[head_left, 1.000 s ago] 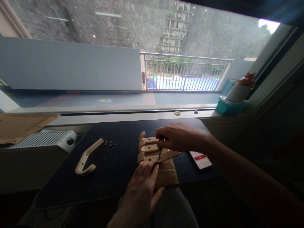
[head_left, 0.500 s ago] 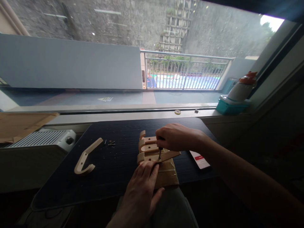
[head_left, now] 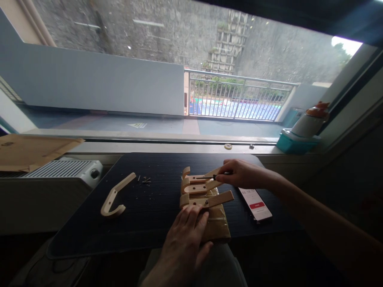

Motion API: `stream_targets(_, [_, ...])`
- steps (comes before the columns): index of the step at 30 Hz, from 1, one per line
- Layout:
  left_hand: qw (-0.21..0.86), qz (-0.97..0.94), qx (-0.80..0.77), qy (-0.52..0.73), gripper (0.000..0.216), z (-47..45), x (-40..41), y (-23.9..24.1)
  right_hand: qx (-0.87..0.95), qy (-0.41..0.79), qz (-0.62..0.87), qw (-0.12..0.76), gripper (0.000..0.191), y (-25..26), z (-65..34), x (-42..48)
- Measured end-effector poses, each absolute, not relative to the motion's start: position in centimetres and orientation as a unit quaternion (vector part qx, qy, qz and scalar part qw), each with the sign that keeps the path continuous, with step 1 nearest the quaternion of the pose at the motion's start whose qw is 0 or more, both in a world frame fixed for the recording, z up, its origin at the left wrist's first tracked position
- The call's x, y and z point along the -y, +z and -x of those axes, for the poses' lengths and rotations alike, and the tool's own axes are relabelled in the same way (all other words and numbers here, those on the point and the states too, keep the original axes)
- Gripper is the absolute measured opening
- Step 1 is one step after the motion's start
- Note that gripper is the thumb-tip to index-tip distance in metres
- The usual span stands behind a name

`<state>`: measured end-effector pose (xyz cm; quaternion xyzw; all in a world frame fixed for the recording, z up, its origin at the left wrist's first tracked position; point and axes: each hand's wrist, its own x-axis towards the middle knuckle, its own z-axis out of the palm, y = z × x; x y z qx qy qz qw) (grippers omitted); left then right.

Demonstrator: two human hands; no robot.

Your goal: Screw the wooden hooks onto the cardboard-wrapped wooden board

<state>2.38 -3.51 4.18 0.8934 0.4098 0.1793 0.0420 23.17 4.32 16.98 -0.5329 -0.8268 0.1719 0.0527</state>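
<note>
Right hand (head_left: pixel 241 175) drew back — pinching screwdriver (head_left: pixel 222 174) | left hand (head_left: pixel 185 235) — fingers together, pressing hook rack (head_left: pixel 206 199) near desk (head_left: pixel 143 215) edge

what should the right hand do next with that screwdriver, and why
Probably lower the screwdriver tip onto the rearmost wooden hook: the right hand holds it level right beside that hook, off the front hook, while the left hand pins the taped block.

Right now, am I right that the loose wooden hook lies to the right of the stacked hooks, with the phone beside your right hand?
Not quite: the head view shows the loose wooden hook lying to the left of the stacked hooks. The phone is indeed beside the right hand.
</note>
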Motion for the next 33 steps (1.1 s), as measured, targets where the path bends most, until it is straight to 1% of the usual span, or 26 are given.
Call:
stream_targets(2, [0.055, -0.895, -0.405, 0.177, 0.060, -2.3, 3.5, 4.3, 0.809, 0.208, 0.546, 0.068, 0.036, 15.6, -22.6, -4.5])
stream_targets(4, [0.064, -0.897, -0.402, 0.175, 0.063, -2.3, 3.5, 4.3, 0.801, 0.211, 0.555, 0.077, 0.037, 14.4, -21.7, -4.5])
stream_targets(10, [0.057, -0.896, -0.404, 0.177, 0.064, -2.3, 3.4, 3.6, 0.797, 0.145, 0.583, 0.063, 0.036, 12.3, -19.5, -4.7])
stream_targets(12, [0.057, -0.896, -0.402, 0.180, 0.064, -2.3, 3.3, 3.5, 0.792, 0.127, 0.595, 0.046, 0.035, 12.0, -19.0, -4.6])
stream_targets(16, [0.075, -0.893, -0.404, 0.184, 0.062, -2.2, 3.3, 3.8, 0.783, 0.120, 0.610, 0.003, 0.034, 12.0, -18.6, -4.7])
stream_targets(22, [0.077, -0.889, -0.405, 0.198, 0.062, -2.3, 3.4, 4.1, 0.779, 0.127, 0.614, 0.006, 0.042, 12.6, -18.7, -5.1])
stream_targets(26, [0.074, -0.890, -0.410, 0.188, 0.065, -2.4, 3.4, 4.1, 0.776, 0.135, 0.616, -0.012, 0.039, 12.4, -18.7, -5.2])
stream_targets(30, [0.070, -0.890, -0.410, 0.185, 0.063, -2.3, 3.3, 4.0, 0.779, 0.159, 0.607, -0.008, 0.043, 12.5, -19.0, -5.7])
stream_targets(33, [0.067, -0.890, -0.414, 0.178, 0.064, -2.4, 3.4, 4.0, 0.775, 0.146, 0.615, -0.005, 0.042, 12.4, -18.9, -5.6])
